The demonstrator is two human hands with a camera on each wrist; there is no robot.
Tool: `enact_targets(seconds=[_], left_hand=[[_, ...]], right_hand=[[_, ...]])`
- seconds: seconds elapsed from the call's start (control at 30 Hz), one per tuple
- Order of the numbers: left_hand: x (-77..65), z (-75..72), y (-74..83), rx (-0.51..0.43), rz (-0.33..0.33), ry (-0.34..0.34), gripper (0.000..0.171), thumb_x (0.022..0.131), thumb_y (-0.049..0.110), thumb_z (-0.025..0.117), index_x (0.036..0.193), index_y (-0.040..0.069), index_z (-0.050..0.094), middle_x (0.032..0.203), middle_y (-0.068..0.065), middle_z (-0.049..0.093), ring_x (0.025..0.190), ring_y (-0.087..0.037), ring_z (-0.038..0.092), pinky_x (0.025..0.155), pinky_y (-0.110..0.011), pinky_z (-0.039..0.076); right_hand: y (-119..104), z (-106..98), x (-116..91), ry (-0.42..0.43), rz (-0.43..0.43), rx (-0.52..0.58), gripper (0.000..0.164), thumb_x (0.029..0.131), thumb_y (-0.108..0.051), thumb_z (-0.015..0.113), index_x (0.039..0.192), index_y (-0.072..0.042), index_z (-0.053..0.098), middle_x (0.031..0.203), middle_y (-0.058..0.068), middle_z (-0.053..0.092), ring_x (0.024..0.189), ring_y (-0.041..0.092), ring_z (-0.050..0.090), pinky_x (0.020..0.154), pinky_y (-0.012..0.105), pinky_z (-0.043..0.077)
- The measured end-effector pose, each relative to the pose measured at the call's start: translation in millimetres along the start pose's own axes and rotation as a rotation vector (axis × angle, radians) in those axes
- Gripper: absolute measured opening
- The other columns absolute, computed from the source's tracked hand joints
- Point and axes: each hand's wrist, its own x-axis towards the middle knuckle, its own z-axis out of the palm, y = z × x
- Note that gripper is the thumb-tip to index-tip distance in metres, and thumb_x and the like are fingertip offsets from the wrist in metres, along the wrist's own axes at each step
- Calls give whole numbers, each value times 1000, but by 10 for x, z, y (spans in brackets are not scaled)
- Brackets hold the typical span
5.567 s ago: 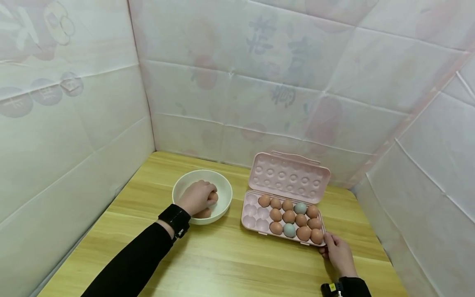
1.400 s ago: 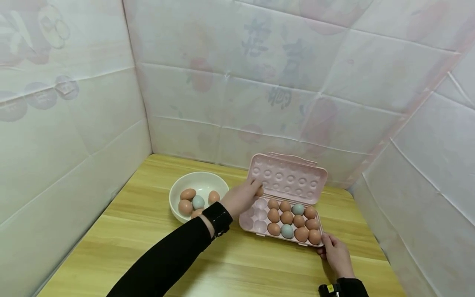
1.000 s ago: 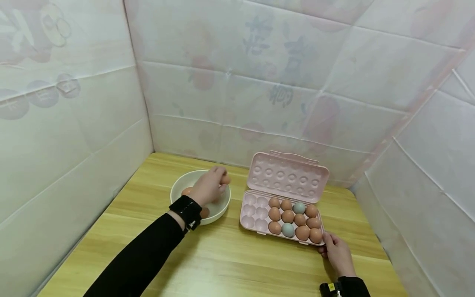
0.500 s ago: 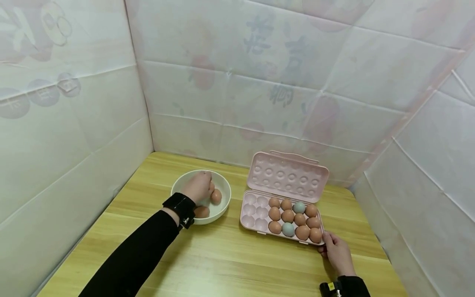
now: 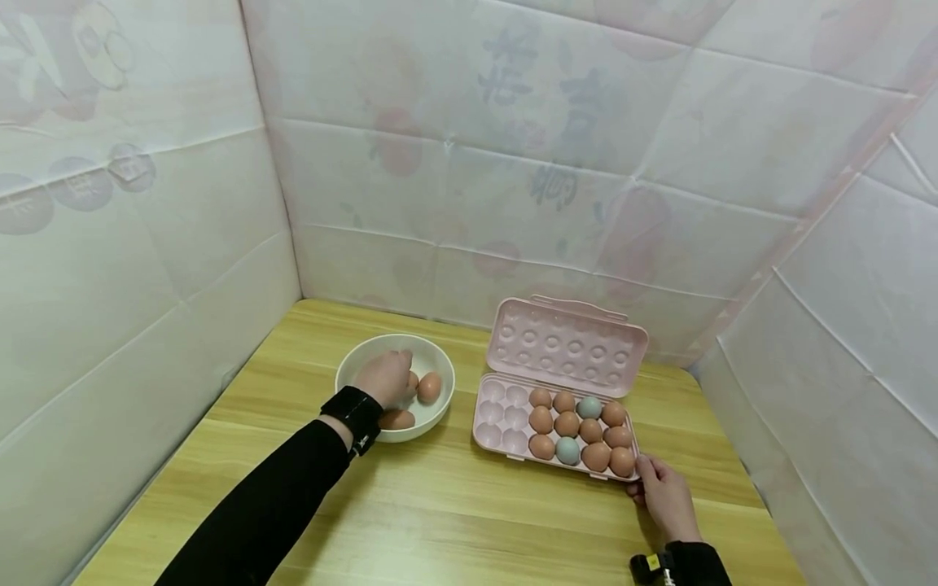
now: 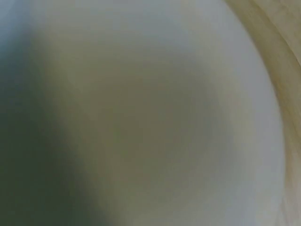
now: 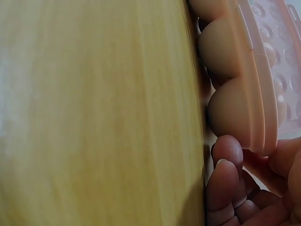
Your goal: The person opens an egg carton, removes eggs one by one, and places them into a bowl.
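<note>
Beside your left grip, within the bowl: egg, probably light, fragile; cradle its middle. Left hold hidden, can't tell; right grip pinches carton corner.

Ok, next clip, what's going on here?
A person has their left hand in a white bowl among brown eggs; whether it grips one is hidden. Their right hand pinches the near right corner of an open pink egg carton on the wooden table. The carton holds twelve eggs, ten brown and two pale blue-green, and the six cups at its left end are empty.
</note>
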Motion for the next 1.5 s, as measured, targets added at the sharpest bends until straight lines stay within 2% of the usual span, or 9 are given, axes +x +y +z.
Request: enact_targets(seconds=[0.2, 0.37, 0.6, 0.73, 0.9, 1.0, 1.2, 1.27, 1.5], left_hand=[[3, -9, 20, 9, -10, -6, 22, 96, 15, 74, 105, 3, 58, 87, -9, 61, 79, -23, 57, 81, -41, 57], [9, 1, 7, 15, -8, -19, 27, 92, 16, 81, 103, 4, 59, 88, -7, 61, 80, -21, 58, 83, -40, 57], [-48, -65, 32, 68, 55, 42, 18, 92, 13, 76, 97, 1, 63, 83, -7, 59, 73, -21, 56, 69, -34, 54], [-145, -175, 179, 81, 85, 101, 24, 98, 20, 74, 104, -1, 65, 94, -11, 64, 81, -22, 59, 75, -37, 57], [-318, -317, 479, 119, 181, 157, 39, 102, 34, 73, 121, 1, 70, 118, -14, 72, 110, -28, 69, 98, -43, 61], [-458, -349, 648, 127, 250, 192, 38, 100, 39, 75, 120, 7, 71, 121, -10, 73, 113, -29, 70, 94, -46, 61], [-764, -194, 747, 109, 396, 300, 33, 97, 38, 80, 111, 9, 73, 108, -5, 73, 101, -21, 68, 87, -33, 61], [-873, -110, 734, 75, 406, 312, 33, 96, 37, 81, 111, 9, 73, 106, -4, 72, 99, -19, 68, 84, -30, 61], [-1138, 177, 721, -163, 379, 213, 30, 98, 31, 78, 118, 9, 71, 116, -5, 76, 108, -21, 73, 93, -39, 61]], right_hand=[[-3, -3, 6, 7, -3, 8, 62, 116, -44, 38, 148, 7, 55, 79, 2, 73, 74, 10, 67, 65, 24, 57], [-5, 3, 1, 3, -4, 10, 61, 116, -43, 38, 148, 7, 55, 78, 2, 74, 75, 11, 68, 65, 24, 57], [-14, 2, 5, 1, -3, 8, 63, 116, -45, 38, 148, 7, 55, 79, 2, 74, 75, 12, 68, 65, 24, 57], [-1, -3, 12, 3, -7, 9, 63, 116, -45, 38, 148, 7, 55, 78, 2, 74, 75, 13, 68, 65, 24, 57], [3, -2, 10, 3, -6, 11, 62, 116, -44, 38, 148, 6, 55, 78, 2, 73, 74, 11, 67, 65, 24, 57], [13, 9, -3, 8, -12, 24, 60, 116, -42, 39, 147, 7, 55, 77, 1, 73, 73, 10, 67, 65, 23, 57], [44, 27, -12, 7, -18, 31, 59, 116, -40, 40, 148, 7, 55, 76, 1, 73, 72, 10, 68, 65, 22, 57], [40, 23, -12, 1, -14, 24, 60, 116, -41, 39, 148, 7, 55, 76, 1, 73, 73, 10, 68, 66, 22, 57], [0, 0, -23, -2, -7, 33, 62, 116, -44, 39, 148, 6, 55, 79, 2, 74, 75, 11, 68, 66, 23, 57]])
